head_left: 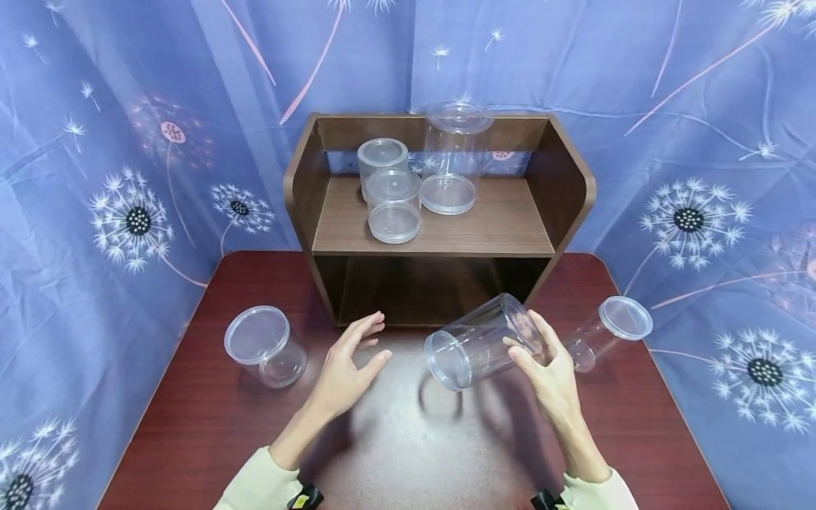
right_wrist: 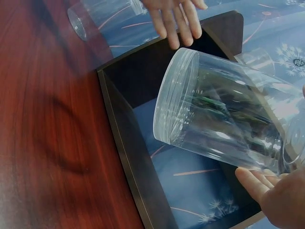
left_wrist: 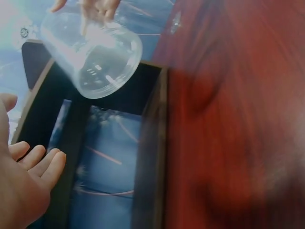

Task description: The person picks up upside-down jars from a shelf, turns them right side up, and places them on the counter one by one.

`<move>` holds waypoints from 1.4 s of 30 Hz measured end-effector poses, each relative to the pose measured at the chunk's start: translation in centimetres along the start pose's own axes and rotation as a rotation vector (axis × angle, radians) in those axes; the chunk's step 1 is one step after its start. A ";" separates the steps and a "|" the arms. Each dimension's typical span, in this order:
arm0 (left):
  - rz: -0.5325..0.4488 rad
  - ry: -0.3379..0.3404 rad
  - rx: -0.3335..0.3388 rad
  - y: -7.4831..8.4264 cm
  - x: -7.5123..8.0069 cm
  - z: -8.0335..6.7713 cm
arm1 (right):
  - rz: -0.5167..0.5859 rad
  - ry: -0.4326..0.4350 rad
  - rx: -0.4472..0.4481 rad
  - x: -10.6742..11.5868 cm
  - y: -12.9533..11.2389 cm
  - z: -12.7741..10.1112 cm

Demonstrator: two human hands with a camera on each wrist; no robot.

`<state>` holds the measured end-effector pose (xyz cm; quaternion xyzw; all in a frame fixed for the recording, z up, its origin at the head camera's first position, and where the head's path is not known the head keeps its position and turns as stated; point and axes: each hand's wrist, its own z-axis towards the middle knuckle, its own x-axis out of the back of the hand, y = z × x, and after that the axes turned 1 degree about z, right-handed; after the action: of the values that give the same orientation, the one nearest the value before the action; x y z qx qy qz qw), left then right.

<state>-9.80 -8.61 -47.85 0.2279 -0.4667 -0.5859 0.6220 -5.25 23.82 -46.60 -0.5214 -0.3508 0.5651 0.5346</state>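
Observation:
A large clear plastic jar (head_left: 484, 343) is held tilted above the table by my right hand (head_left: 551, 375), whose thumb and fingers grip it around one end. Its ridged lid (right_wrist: 176, 98) points left and down, away from that hand. My left hand (head_left: 347, 375) hovers to the left of the jar, palm turned inward, fingers relaxed and holding nothing. In the left wrist view the jar (left_wrist: 93, 57) appears beyond the left hand's fingers (left_wrist: 45, 164).
A brown two-tier shelf (head_left: 433, 241) stands at the back. On its upper board are two small jars (head_left: 394, 212) and a tall jar (head_left: 449, 159). Another clear jar (head_left: 264, 347) stands on the table (head_left: 185, 425) at left, and a slim one (head_left: 608, 329) at right.

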 end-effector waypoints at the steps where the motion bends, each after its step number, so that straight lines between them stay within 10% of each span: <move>1: -0.007 -0.011 0.008 -0.2 -0.3 -0.2 | 0.002 0.001 -0.002 -0.1 0.0 0.0; 18: -0.145 -0.165 0.165 -2.3 -3.6 -2.8 | 0.067 -0.044 0.038 -1.4 0.9 -0.7; 42: -0.192 -0.281 0.212 -1.9 -4.4 -2.9 | 0.318 -0.179 0.134 -3.1 1.8 -1.6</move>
<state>-7.76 -5.68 -52.15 0.2514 -0.5842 -0.6161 0.4646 -4.53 20.25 -47.96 -0.4813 -0.2718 0.7084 0.4389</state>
